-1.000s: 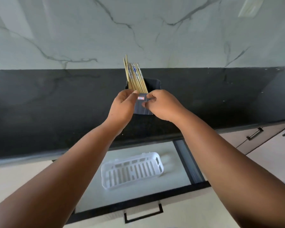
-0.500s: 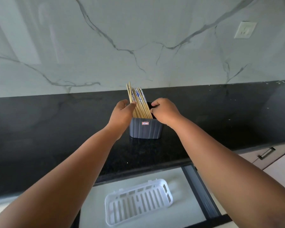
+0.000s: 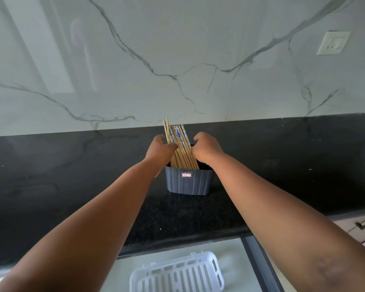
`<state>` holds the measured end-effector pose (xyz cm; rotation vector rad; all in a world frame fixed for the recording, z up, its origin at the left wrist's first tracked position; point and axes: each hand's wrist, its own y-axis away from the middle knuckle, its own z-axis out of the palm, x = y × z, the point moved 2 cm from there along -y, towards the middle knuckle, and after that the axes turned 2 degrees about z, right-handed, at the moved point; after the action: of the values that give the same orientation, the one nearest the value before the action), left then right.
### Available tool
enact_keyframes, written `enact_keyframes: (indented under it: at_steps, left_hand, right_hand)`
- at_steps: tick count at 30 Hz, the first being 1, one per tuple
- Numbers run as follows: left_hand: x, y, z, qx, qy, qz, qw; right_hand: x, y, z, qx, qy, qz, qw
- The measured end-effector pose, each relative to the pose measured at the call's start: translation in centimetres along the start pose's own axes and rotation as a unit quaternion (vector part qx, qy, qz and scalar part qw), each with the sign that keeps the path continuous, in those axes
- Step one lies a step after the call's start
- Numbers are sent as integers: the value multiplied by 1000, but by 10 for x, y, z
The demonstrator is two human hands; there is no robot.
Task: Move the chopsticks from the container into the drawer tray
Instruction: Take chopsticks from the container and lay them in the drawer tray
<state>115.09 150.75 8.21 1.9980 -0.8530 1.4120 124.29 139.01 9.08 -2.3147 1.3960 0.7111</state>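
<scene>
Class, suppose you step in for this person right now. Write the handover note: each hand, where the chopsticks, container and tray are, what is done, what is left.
Left hand: grip closed around the chopsticks from their left side, above the container rim.
Right hand: fingers curled at the bundle's right side; whether it actually holds them cannot be told.
Chopsticks: all standing, leaning left, in the grey container on the black counter.
White tray: in the open drawer below, nothing visible in it.
Done: hands at the bundle.
Left: lift the chopsticks out, lower them into the tray.
</scene>
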Motion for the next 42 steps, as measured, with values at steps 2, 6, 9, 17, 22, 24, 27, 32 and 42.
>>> enact_keyframes:
  at_steps: [2, 6, 9, 17, 22, 24, 27, 32, 42]
  left_hand:
    - [0, -4, 0, 5, -10, -3, 1000]
    - [-4, -9, 2, 4, -11, -11, 1000]
    - [-7, -11, 5, 7, 0, -14, 1000]
    - [-13, -10, 10, 18, 39, -2, 999]
    - [-13, -9, 12, 32, 42, 22, 998]
    - [-14, -9, 13, 36, 37, 28, 998]
    - [-17, -9, 13, 37, 29, 27, 999]
    - [-18, -9, 12, 56, 13, 28, 998]
    - [5, 17, -3, 123, 91, 143, 978]
  right_hand:
    - [3, -5, 4, -2, -4, 3, 1000]
    - [8, -14, 11, -25, -15, 8, 1000]
    - [12, -19, 16, -44, -20, 4, 999]
    - [15, -27, 22, -34, -50, -14, 998]
    - [17, -30, 26, -15, -33, -12, 999]
    - [17, -30, 28, -15, -20, -15, 1000]
    - [16, -29, 30, -16, -6, -37, 999]
    - [17, -28, 27, -3, -18, -42, 999]
    - [3, -10, -23, 37, -144, -90, 985]
